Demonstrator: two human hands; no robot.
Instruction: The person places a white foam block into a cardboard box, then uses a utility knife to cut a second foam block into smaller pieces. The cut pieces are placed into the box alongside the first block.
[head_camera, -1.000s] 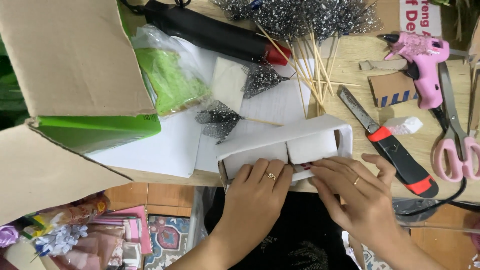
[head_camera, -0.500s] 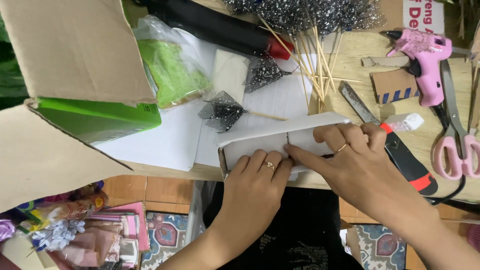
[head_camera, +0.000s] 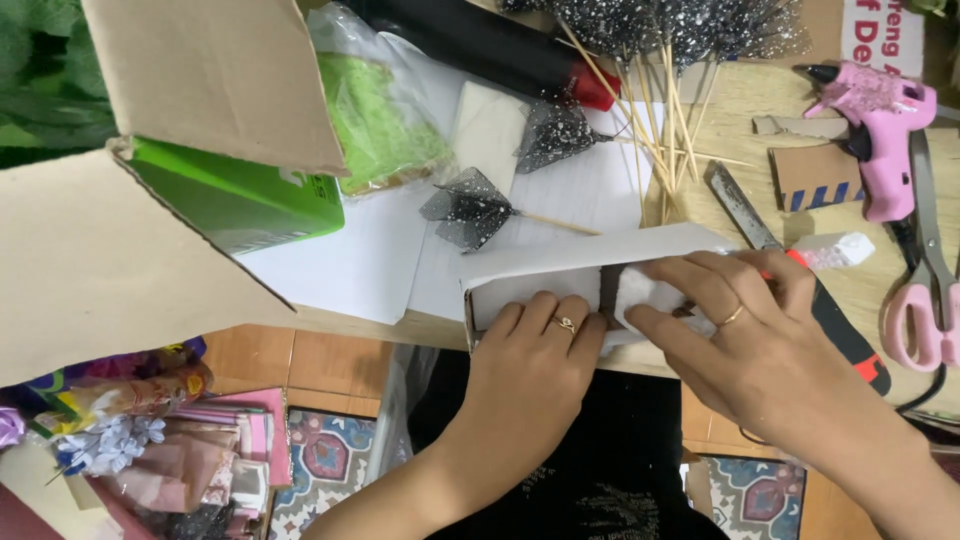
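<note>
A long white cardboard box (head_camera: 560, 262) lies open-side toward me at the table's near edge. My left hand (head_camera: 535, 350) holds its near wall, fingers curled over the rim. My right hand (head_camera: 735, 320) presses a white foam block (head_camera: 645, 290) inside the box's right part, fingers spread over it. Another white foam piece fills the left part of the box.
A red-and-black utility knife (head_camera: 830, 310), pink scissors (head_camera: 930, 300) and a pink glue gun (head_camera: 880, 130) lie at the right. Black glittery mesh tufts on sticks (head_camera: 470, 210), several skewers, white paper, a green moss bag (head_camera: 375, 125) and a cardboard carton (head_camera: 150, 190) sit behind and left.
My right hand moved from the box's near right corner up over it, then settled pressing the right foam block inside. The box tilted slightly. My left hand kept its hold.
</note>
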